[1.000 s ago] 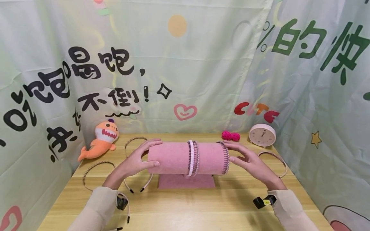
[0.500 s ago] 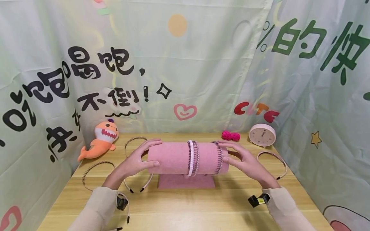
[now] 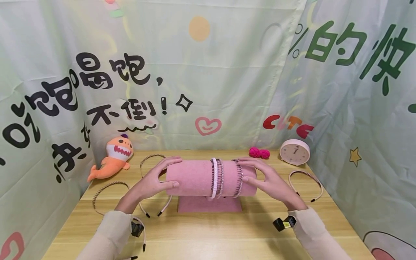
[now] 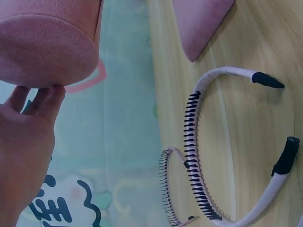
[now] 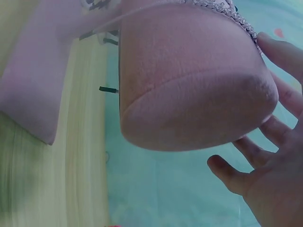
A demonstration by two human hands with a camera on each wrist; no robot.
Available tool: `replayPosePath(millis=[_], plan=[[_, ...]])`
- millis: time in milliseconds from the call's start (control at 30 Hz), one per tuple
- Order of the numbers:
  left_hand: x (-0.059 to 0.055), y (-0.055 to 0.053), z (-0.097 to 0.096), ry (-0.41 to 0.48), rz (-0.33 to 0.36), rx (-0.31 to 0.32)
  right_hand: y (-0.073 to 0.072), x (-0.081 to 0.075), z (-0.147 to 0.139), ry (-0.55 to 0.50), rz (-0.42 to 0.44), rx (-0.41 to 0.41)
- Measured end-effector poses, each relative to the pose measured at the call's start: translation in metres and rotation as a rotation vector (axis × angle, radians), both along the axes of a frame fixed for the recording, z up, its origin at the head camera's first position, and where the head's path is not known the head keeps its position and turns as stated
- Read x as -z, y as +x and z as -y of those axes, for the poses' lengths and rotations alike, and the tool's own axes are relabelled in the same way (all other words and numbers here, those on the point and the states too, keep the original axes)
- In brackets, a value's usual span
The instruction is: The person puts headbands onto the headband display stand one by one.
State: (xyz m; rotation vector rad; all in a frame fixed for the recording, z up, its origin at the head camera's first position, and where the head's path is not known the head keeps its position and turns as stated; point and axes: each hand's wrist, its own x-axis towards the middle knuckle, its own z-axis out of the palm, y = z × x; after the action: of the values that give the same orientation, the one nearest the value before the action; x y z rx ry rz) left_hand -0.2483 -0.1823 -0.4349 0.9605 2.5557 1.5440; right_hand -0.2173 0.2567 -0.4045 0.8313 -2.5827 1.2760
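Note:
A pink, felt-like headband stand (image 3: 188, 177), a horizontal roll on a flat foot, stands in the middle of the table. My left hand (image 3: 151, 182) holds the roll's left end, thumb in front and fingers over the top. At the right part of the roll, my right hand (image 3: 268, 180) grips a dark-and-pale toothed headband (image 3: 239, 180) between thumb in front and fingers at the top. That headband's woven edge (image 5: 236, 16) shows around the roll in the right wrist view. Near the roll's middle sit a white headband (image 3: 215, 178) and a dark-toothed one (image 3: 221, 177), side by side.
Toothed headbands (image 4: 191, 142) lie left of the stand; another headband (image 3: 316, 180) lies at the right. An orange plush shark (image 3: 113, 157), pink yarn (image 3: 259, 152) and a round clock (image 3: 295, 151) stand along the back. Printed cloth walls enclose the table (image 3: 208, 234).
My right hand has moved left, sliding the toothed headband from the roll's right end towards the middle pair. My left hand has stayed in place.

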Motion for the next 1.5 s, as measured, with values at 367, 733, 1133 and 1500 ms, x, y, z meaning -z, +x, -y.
replayPosePath(millis=[367, 733, 1133, 1500], plan=[[0.001, -0.002, 0.0, -0.001, -0.002, 0.009, -0.003, -0.006, 0.018, 0.027, -0.043, -0.031], [0.0, -0.001, 0.0, 0.008, -0.002, 0.015, -0.002, -0.012, 0.033, 0.111, -0.12, -0.018], [0.0, -0.001, 0.0, 0.014, 0.0, 0.016, -0.003, -0.012, 0.039, 0.142, -0.167, -0.024], [0.001, 0.0, 0.0, 0.009, -0.013, 0.008, -0.001, -0.012, 0.039, 0.128, -0.155, -0.017]])
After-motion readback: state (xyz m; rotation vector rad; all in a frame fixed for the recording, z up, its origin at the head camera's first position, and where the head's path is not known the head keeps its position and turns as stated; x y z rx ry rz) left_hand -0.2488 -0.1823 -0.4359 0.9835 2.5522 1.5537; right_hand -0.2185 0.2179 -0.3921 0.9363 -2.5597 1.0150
